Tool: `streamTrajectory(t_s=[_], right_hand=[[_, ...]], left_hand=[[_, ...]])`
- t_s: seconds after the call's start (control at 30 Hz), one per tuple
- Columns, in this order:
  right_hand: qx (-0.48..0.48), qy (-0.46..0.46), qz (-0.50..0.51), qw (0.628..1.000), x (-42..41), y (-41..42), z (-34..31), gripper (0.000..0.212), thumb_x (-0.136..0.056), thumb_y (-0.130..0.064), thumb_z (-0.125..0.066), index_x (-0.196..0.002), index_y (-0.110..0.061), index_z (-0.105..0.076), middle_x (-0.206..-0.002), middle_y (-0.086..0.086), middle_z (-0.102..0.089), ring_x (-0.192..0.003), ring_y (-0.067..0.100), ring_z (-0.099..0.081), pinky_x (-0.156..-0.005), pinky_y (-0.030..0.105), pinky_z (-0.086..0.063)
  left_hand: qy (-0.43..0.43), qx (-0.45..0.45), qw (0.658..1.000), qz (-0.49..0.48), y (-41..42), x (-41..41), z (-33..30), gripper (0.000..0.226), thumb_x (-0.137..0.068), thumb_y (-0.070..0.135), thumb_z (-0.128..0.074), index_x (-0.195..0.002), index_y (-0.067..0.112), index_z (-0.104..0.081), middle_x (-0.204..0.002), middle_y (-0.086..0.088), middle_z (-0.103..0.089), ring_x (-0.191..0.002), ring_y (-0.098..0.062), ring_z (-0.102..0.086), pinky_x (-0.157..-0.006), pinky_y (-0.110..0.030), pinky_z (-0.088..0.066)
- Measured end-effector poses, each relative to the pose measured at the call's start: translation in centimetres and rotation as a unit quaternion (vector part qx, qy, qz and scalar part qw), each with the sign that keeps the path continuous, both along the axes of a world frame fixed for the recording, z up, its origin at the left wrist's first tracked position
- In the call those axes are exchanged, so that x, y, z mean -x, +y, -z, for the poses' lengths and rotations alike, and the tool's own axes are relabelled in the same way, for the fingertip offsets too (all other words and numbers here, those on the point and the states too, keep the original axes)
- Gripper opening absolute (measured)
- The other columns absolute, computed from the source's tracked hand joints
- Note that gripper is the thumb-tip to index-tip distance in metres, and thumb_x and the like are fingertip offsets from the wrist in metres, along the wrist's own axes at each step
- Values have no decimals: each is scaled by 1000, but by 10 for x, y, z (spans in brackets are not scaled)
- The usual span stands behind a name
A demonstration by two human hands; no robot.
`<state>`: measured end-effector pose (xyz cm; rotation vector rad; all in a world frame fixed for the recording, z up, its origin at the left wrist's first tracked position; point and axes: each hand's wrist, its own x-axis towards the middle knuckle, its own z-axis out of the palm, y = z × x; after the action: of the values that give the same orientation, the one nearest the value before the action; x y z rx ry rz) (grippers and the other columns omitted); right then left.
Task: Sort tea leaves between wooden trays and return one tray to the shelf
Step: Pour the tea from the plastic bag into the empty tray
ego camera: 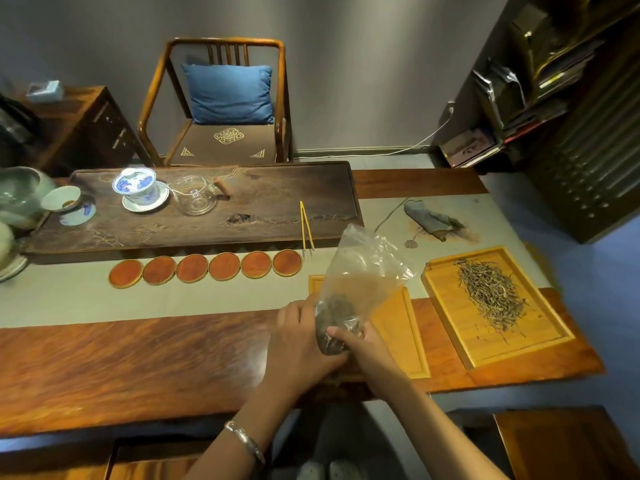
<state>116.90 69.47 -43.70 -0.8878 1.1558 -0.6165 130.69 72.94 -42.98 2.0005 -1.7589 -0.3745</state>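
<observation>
Holding the plastic bag [360, 271] of tea at its bottom, both hands [304, 341] grip it upright above the near tray [401, 334], mouth tilting right.

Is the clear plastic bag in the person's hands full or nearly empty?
Mostly empty. The plastic bag holds only a dark clump of tea leaves at its bottom; the upper part shows through clear, with nothing in it.

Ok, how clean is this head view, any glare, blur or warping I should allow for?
Head view: wide-angle warping bows the table edge and leans the shelf; room edges are dim; soft sheen on the plastic bag blurs its contents; both the left hand and right hand are slightly soft; leaves on the right tray read clearly.
</observation>
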Motion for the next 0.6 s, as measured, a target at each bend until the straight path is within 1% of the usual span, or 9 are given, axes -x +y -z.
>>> streamTrajectory(t_s=[0.1,0.17,0.2,0.27,0.3,0.33,0.4,0.5,0.6], right_hand=[[-20,6,10,1000,23,-2,0,51,-77,-19,-73,-124,-15,-52,-110,8,-71,-99,24,-69,-91,46,-54],[-33,-24,-1,999,40,-2,-1,51,-79,-15,-71,-126,-12,-51,-112,10,-71,-103,26,-67,-97,48,-49],[-41,-36,-13,998,48,-2,0,52,-79,-14,-70,-127,-12,-51,-113,10,-70,-106,27,-66,-100,48,-47],[-70,-54,-25,996,61,-2,0,51,-79,-12,-67,-128,-13,-49,-115,11,-69,-110,29,-64,-103,49,-44],[-86,-71,-22,993,65,-1,0,49,-81,-8,-64,-128,-13,-49,-115,12,-69,-110,30,-64,-101,47,-45],[-102,-92,-19,990,70,-2,1,48,-81,-5,-62,-127,-12,-49,-115,14,-69,-110,31,-64,-99,44,-47],[-131,-132,-12,982,75,-2,1,51,-80,-3,-60,-128,-9,-49,-118,17,-67,-112,33,-62,-100,43,-46],[-165,-165,-44,971,80,-5,1,55,-81,-5,-56,-135,-6,-44,-129,22,-59,-122,37,-53,-109,48,-36],[-187,-145,-111,965,82,-8,-2,57,-80,-13,-56,-135,-5,-45,-126,21,-60,-115,33,-59,-94,40,-48]], left_hand=[[51,-10,999,11,13,7,-4,91,-65,81,-54,-137,28,-38,-118,13,-48,-107,-7,-44,-88,-22,-35],[163,-31,986,-19,19,6,-4,66,-74,75,-51,-132,50,-33,-117,24,-38,-110,-1,-37,-91,-25,-32],[237,-54,969,-42,20,5,-4,47,-78,69,-51,-120,66,-32,-114,31,-38,-107,3,-40,-90,-23,-34],[399,-100,906,-95,19,9,-3,29,-81,58,-54,-102,73,-41,-105,37,-46,-93,11,-56,-75,-11,-42],[466,-126,868,-116,18,12,-1,26,-84,53,-56,-104,68,-46,-102,33,-52,-88,12,-61,-66,-9,-45],[517,-154,832,-129,16,14,3,25,-88,48,-56,-112,56,-50,-103,26,-57,-88,8,-64,-64,-12,-47],[552,-213,792,-151,12,19,12,30,-92,44,-51,-119,30,-55,-107,8,-63,-101,-10,-63,-75,-28,-51],[532,-255,797,-131,9,24,16,34,-90,45,-56,-112,21,-65,-107,-1,-70,-101,-20,-66,-90,-40,-53],[501,-263,818,-106,10,29,14,38,-85,44,-64,-113,18,-66,-112,-4,-70,-99,-19,-67,-89,-35,-53]])
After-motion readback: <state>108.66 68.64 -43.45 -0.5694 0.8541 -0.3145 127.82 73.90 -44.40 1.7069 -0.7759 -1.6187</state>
